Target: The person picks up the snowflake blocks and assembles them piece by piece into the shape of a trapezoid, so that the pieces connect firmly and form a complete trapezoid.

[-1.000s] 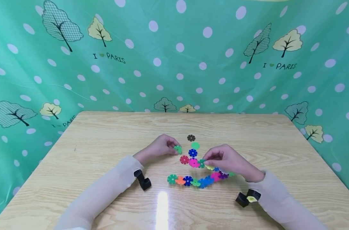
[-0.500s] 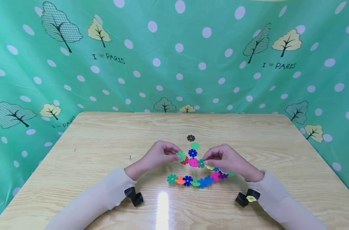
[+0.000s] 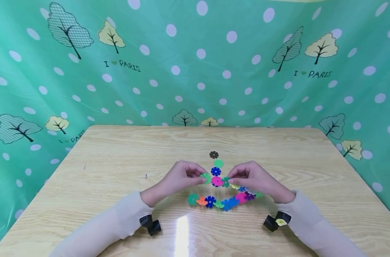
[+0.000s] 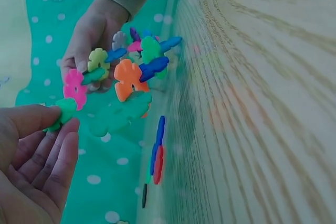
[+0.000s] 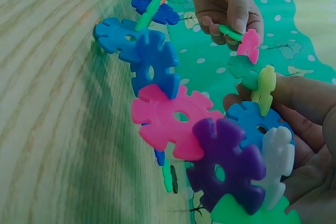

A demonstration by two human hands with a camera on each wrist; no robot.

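Note:
My left hand (image 3: pixel 183 176) pinches a light green notched disc (image 4: pixel 65 111) between thumb and fingers. Its edge is right at the pink disc (image 4: pixel 75 87) that ends a chain of linked, flower-shaped plastic discs. My right hand (image 3: pixel 256 178) grips this chain near a yellow disc (image 5: pixel 266 88) and a dark green disc (image 5: pixel 242 71). From there the chain bends round through white, a purple disc (image 5: pixel 223 161), pink and blue discs. Its other end, with an orange disc (image 4: pixel 129 80) and a green disc (image 3: pixel 193 199), lies nearer my body.
Beyond the hands, loose discs lie on the wooden table (image 3: pixel 118 150): a black disc (image 3: pixel 214 154), a light green one and a dark blue disc (image 3: pixel 215 171). A red disc (image 4: pixel 159 165) is hidden in the head view. A green dotted curtain (image 3: pixel 195 71) stands behind.
My left hand has brought its light green disc rightward and nearer my body, up to the pink end of the chain, covering the red disc. The right hand has stayed in place.

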